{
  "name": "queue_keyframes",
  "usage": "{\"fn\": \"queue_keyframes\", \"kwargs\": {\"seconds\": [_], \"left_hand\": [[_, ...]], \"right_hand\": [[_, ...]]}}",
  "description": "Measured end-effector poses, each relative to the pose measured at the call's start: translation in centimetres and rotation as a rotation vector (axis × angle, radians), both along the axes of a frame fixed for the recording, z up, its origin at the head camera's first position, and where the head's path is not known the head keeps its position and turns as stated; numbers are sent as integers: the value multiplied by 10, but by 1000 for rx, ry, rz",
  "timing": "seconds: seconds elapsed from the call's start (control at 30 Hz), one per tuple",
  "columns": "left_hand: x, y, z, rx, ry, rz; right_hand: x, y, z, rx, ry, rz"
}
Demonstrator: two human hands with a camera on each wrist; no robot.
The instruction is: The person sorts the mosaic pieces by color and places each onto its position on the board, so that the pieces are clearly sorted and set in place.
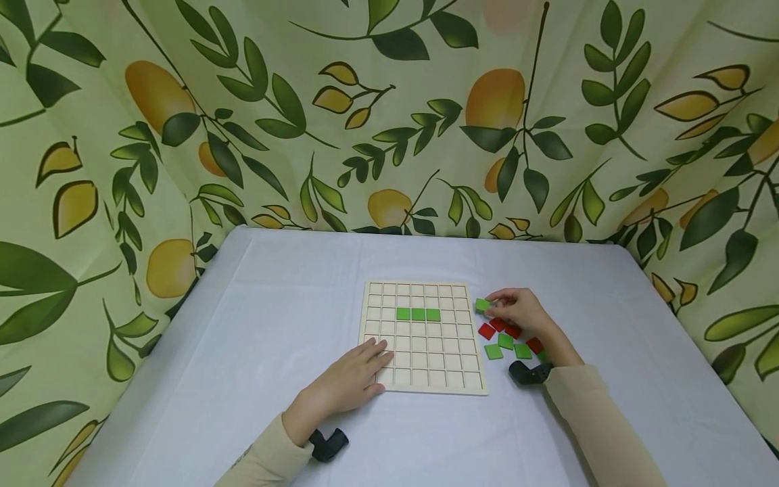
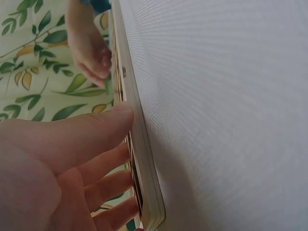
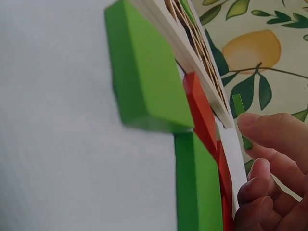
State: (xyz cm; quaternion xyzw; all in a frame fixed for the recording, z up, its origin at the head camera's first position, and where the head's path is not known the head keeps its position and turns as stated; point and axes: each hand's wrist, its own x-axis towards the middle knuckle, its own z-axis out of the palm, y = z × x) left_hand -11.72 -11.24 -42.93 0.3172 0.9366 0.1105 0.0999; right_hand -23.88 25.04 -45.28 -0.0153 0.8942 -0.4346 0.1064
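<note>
A pale wooden grid board (image 1: 431, 345) lies on the white-covered table, with three green square tiles (image 1: 418, 314) side by side in one of its upper rows. My left hand (image 1: 343, 380) rests on the board's near left corner, fingers spread over the squares. In the left wrist view, its thumb (image 2: 108, 126) touches the board's edge. Just off the board's right side, my right hand (image 1: 522, 312) pinches a green tile (image 1: 481, 306) between thumb and fingertips. The right wrist view shows this tile (image 3: 238, 105) edge-on, raised off the table.
Several loose red tiles (image 1: 486, 331) and green tiles (image 1: 493, 352) lie right of the board, below my right hand. The right wrist partly hides some. Black devices sit at the left wrist (image 1: 328, 446) and right wrist (image 1: 528, 373). A patterned curtain (image 1: 389, 135) hangs behind the table.
</note>
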Motion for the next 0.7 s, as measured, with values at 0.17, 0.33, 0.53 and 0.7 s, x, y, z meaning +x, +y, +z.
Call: {"fn": "queue_keyframes", "kwargs": {"seconds": [0.17, 0.33, 0.53, 0.7], "left_hand": [[0, 0, 0, 0, 1, -3], [-1, 0, -2, -19, 7, -1], [-2, 1, -4, -29, 13, 4], [-2, 1, -4, -27, 10, 7]], "right_hand": [[3, -4, -1, -17, 19, 24], [6, -8, 0, -25, 35, 36], [7, -12, 2, -40, 56, 54], [8, -16, 3, -51, 51, 59]]}}
